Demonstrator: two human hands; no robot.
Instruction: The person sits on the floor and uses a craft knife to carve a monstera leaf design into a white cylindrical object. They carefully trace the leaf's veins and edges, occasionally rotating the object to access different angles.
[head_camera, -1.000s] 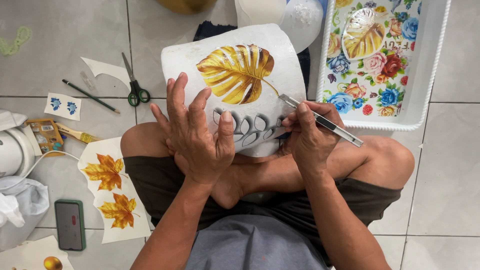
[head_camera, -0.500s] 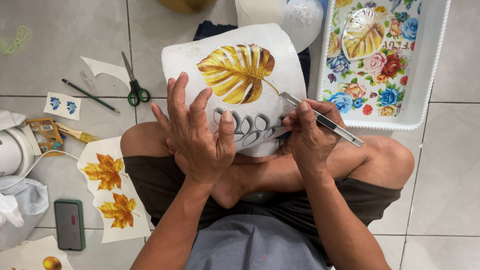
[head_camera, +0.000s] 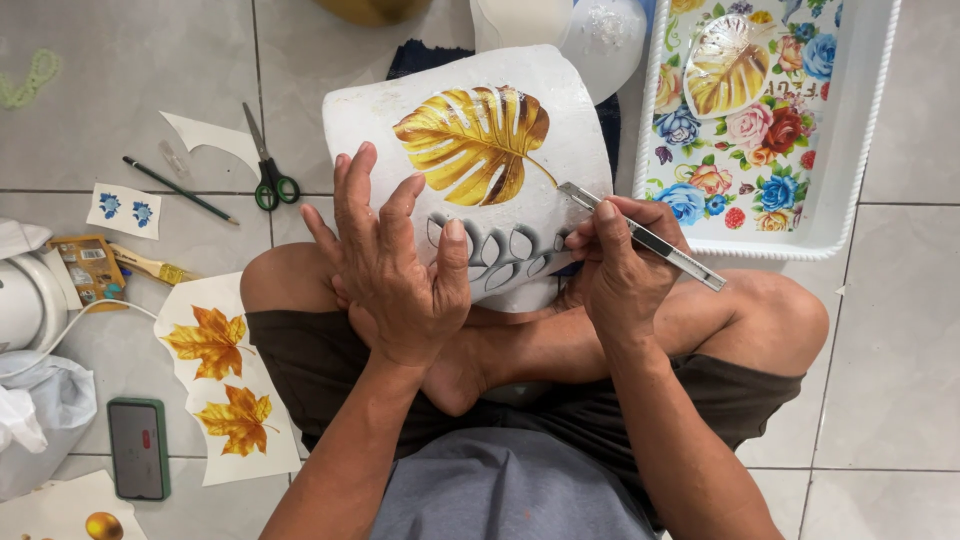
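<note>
A white rounded vessel (head_camera: 560, 110) rests across my crossed legs, decorated with a golden leaf (head_camera: 475, 140) and a grey leaf sprig (head_camera: 505, 258). My left hand (head_camera: 395, 265) lies on its near left side with the fingers spread, steadying it. My right hand (head_camera: 620, 265) grips a slim metal utility knife (head_camera: 660, 245). The knife's tip sits on the vessel beside the golden leaf's stem, above the grey sprig.
A white tray (head_camera: 850, 215) with a floral lining stands at the right. Scissors (head_camera: 268, 170), a pencil (head_camera: 180, 190), a brush (head_camera: 150, 265), maple-leaf paper cutouts (head_camera: 222, 375) and a phone (head_camera: 138, 448) lie on the tiled floor at the left.
</note>
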